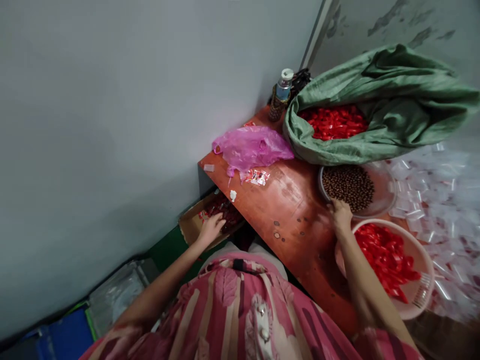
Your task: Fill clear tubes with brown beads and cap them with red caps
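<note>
My left hand [212, 229] is over a cardboard box [190, 226] that sits lower than the tabletop, beside the table's edge. Its fingers are stretched out, with nothing visible in them. Small dark red pieces [229, 215] lie in that box. My right hand [340, 212] is at the near left rim of a clear plastic bowl [383, 192], its fingers bent closed on the edge. Small shiny brown beads [348, 186] are heaped in the bowl. Just below my right hand stands a pale pink basin [425, 262] filled with glossy red plastic pieces [386, 257].
On the orange-red table [292, 200] lie a pink plastic bag [258, 147] and a small printed wrapper [258, 177]. A bottle [281, 95] stands behind. A green sack [390, 147] holds more red pieces. Clear plastic pieces [446, 200] pile up at right. A wall borders the left.
</note>
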A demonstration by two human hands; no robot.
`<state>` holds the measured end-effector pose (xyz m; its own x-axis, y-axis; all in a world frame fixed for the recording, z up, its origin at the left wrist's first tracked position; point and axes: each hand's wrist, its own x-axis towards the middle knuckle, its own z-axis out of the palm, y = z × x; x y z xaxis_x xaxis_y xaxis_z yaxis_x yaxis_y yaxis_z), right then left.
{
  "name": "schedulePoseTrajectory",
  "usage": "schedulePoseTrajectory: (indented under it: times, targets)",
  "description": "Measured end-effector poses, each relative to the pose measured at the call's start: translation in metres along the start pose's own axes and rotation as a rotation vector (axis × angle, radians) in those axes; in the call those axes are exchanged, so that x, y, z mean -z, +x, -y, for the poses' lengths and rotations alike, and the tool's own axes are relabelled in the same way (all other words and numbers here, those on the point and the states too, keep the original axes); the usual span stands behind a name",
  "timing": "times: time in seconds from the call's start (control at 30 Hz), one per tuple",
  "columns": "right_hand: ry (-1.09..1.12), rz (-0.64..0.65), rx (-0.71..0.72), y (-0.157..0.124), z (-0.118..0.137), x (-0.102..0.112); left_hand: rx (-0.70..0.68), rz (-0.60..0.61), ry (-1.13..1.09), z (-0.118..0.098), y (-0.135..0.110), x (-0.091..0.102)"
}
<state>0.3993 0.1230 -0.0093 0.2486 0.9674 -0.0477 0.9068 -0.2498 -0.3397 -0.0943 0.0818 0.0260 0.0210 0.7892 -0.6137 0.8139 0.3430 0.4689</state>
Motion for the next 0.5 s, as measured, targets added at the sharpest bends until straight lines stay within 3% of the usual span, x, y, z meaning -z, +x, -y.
schedulePoseTrajectory:
  times: [0.07,0.17,0.27,0.37,0.5]
  targets:
    - [0.006,0.008,0.037,-0.012,0.009,-0.005,-0.070,-0.117,-0.021,-0.040,0.044,0.007]
    - [0.005,0.037,0.109,-0.029,0.024,-0.012,-0.170,-0.403,0.038,-0.107,0.112,0.016]
    - [-0.030,0.084,0.198,-0.046,0.036,-0.017,-0.102,-0.480,0.106,-0.160,0.168,0.026]
    - [-0.081,0.145,0.288,-0.061,0.042,-0.017,-0.006,-0.432,0.128,-0.184,0.204,0.043]
    - [-0.138,0.275,0.362,-0.053,0.057,-0.002,0.055,-0.412,0.097,-0.181,0.228,0.087]
